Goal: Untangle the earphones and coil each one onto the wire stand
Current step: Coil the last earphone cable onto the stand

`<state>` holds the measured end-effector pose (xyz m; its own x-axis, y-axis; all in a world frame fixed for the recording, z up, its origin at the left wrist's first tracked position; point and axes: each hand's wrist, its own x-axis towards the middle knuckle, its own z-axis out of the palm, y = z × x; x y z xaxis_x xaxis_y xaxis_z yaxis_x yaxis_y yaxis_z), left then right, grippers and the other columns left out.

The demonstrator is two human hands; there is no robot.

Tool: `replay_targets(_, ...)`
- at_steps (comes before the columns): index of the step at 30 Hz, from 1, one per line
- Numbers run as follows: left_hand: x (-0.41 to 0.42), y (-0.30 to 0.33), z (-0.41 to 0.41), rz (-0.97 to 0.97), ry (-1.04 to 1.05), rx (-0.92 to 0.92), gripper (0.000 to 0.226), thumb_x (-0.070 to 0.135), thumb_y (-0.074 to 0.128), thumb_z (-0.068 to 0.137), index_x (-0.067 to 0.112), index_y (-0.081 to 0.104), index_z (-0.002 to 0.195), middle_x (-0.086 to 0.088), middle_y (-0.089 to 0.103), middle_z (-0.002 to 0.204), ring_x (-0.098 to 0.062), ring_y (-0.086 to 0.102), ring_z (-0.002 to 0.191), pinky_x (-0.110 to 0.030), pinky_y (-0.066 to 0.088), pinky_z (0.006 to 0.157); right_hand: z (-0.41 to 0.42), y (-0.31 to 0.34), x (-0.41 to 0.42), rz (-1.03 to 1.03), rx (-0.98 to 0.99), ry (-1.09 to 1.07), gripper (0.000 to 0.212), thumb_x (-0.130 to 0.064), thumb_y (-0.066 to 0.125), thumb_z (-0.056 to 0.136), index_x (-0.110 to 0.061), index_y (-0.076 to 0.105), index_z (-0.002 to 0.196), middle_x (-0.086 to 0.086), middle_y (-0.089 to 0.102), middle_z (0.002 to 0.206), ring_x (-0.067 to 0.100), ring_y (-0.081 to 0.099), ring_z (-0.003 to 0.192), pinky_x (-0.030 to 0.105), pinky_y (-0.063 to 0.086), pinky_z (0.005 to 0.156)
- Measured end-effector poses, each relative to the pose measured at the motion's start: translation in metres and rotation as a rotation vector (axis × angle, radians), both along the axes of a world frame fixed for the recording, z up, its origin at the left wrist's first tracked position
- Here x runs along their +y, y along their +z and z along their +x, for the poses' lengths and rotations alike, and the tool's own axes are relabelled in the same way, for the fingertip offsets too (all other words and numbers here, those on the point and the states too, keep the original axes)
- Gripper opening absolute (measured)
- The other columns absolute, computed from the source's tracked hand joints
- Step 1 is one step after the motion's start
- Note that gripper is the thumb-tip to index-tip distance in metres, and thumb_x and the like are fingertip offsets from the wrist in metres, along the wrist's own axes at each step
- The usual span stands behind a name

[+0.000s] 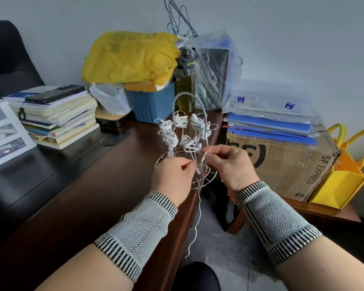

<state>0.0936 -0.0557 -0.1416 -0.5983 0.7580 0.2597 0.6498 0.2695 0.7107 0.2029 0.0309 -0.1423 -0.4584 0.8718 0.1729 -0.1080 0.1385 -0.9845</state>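
Observation:
A chrome wire stand (187, 97) with a looped handle stands at the corner of the dark wooden desk (88, 202). Several white earphones (180, 120) are coiled on its upright arms. In front of the stand, my left hand (172, 175) pinches a white earphone cord (199, 206) between thumb and fingertips. My right hand (229, 162) pinches the same cord, which loops over its fingers. The loose end of the cord hangs down past the desk edge toward the floor.
A stack of books with a black phone (55, 93) lies at the left. Behind the stand are a blue bin (151, 101), a yellow bag (130, 57) and a dark bottle (185, 76). A cardboard box (282, 164) with blue folders stands at the right.

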Motion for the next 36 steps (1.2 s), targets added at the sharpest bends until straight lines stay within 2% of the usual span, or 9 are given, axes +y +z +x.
replay_targets(2, -0.003, 0.002, 0.001, -0.041, 0.023, 0.086, 0.024, 0.034, 0.055, 0.092, 0.027, 0.074, 0.079, 0.011, 0.061, 0.059, -0.012, 0.055, 0.059, -0.026, 0.044, 0.061, 0.000, 0.000, 0.000, 0.022, -0.022, -0.004, 0.009, 0.001, 0.066, 0.085, -0.006, 0.071, 0.087, 0.011, 0.071, 0.081, 0.016, 0.062, 0.067, 0.019, 0.054, 0.066)
replay_targets(5, -0.004, 0.002, 0.007, 0.006, 0.025, 0.123, 0.017, 0.040, 0.058, 0.086, 0.028, 0.068, 0.079, 0.013, 0.064, 0.075, -0.008, 0.059, 0.072, -0.027, 0.049, 0.070, -0.001, 0.000, 0.000, 0.031, -0.029, -0.003, 0.009, 0.001, 0.066, 0.085, -0.006, 0.071, 0.086, 0.005, 0.070, 0.075, 0.006, 0.061, 0.060, 0.015, 0.053, 0.063)
replay_targets(8, -0.002, 0.000, 0.014, -0.013, 0.009, 0.141, 0.021, 0.048, 0.063, 0.083, 0.027, 0.061, 0.081, 0.012, 0.056, 0.075, -0.006, 0.053, 0.074, -0.025, 0.040, 0.067, -0.002, -0.002, 0.000, 0.035, -0.030, -0.008, 0.011, 0.002, 0.066, 0.085, -0.007, 0.071, 0.084, 0.002, 0.070, 0.073, 0.002, 0.061, 0.059, 0.013, 0.051, 0.062)
replay_targets(12, 0.003, -0.003, 0.012, -0.027, 0.000, 0.096, 0.024, 0.045, 0.066, 0.084, 0.022, 0.068, 0.077, 0.010, 0.053, 0.061, -0.011, 0.050, 0.073, -0.027, 0.041, 0.067, -0.001, -0.001, -0.001, 0.025, -0.027, -0.005, 0.006, 0.001, 0.067, 0.085, -0.003, 0.071, 0.087, 0.014, 0.072, 0.082, 0.013, 0.063, 0.068, 0.017, 0.054, 0.065)
replay_targets(15, 0.004, -0.003, 0.011, 0.045, 0.051, 0.025, 0.018, 0.043, 0.072, 0.080, 0.026, 0.066, 0.083, 0.011, 0.056, 0.069, -0.011, 0.056, 0.075, -0.025, 0.046, 0.071, -0.001, 0.000, -0.001, 0.014, -0.015, -0.001, 0.006, 0.001, 0.067, 0.085, 0.001, 0.070, 0.089, 0.025, 0.070, 0.089, 0.023, 0.062, 0.072, 0.021, 0.055, 0.065)
replay_targets(21, 0.005, 0.000, 0.015, 0.105, 0.048, 0.050, 0.012, 0.037, 0.069, 0.084, 0.025, 0.070, 0.081, 0.012, 0.049, 0.061, -0.013, 0.053, 0.074, -0.031, 0.050, 0.074, 0.001, -0.002, -0.001, 0.009, -0.003, 0.016, 0.003, -0.002, 0.069, 0.084, -0.004, 0.070, 0.084, 0.017, 0.070, 0.082, 0.024, 0.063, 0.073, 0.029, 0.056, 0.073)
replay_targets(26, 0.002, 0.005, 0.015, 0.101, 0.046, -0.022, 0.014, 0.030, 0.069, 0.083, 0.029, 0.060, 0.072, 0.008, 0.060, 0.075, -0.010, 0.057, 0.071, -0.027, 0.049, 0.074, 0.003, -0.002, 0.000, 0.035, -0.015, 0.020, 0.002, -0.005, 0.070, 0.084, -0.005, 0.071, 0.083, 0.013, 0.072, 0.080, 0.020, 0.065, 0.071, 0.025, 0.057, 0.070)
replay_targets(31, -0.016, 0.024, 0.000, -0.014, -0.101, -0.169, 0.011, 0.020, 0.059, 0.087, 0.019, 0.065, 0.077, 0.005, 0.069, 0.065, -0.004, 0.062, 0.062, -0.027, 0.047, 0.063, 0.003, -0.002, 0.003, 0.073, -0.046, -0.001, 0.009, -0.015, 0.069, 0.087, -0.013, 0.070, 0.078, 0.020, 0.071, 0.085, 0.028, 0.060, 0.073, 0.046, 0.054, 0.079)
replay_targets(36, -0.014, 0.051, -0.015, 0.127, -0.175, -0.150, 0.014, 0.024, 0.063, 0.091, 0.025, 0.069, 0.078, 0.009, 0.065, 0.059, 0.002, 0.062, 0.056, -0.026, 0.056, 0.067, 0.000, 0.000, 0.001, 0.097, -0.079, -0.010, 0.017, -0.019, 0.066, 0.090, -0.015, 0.069, 0.074, 0.016, 0.071, 0.080, 0.027, 0.056, 0.069, 0.044, 0.051, 0.072)
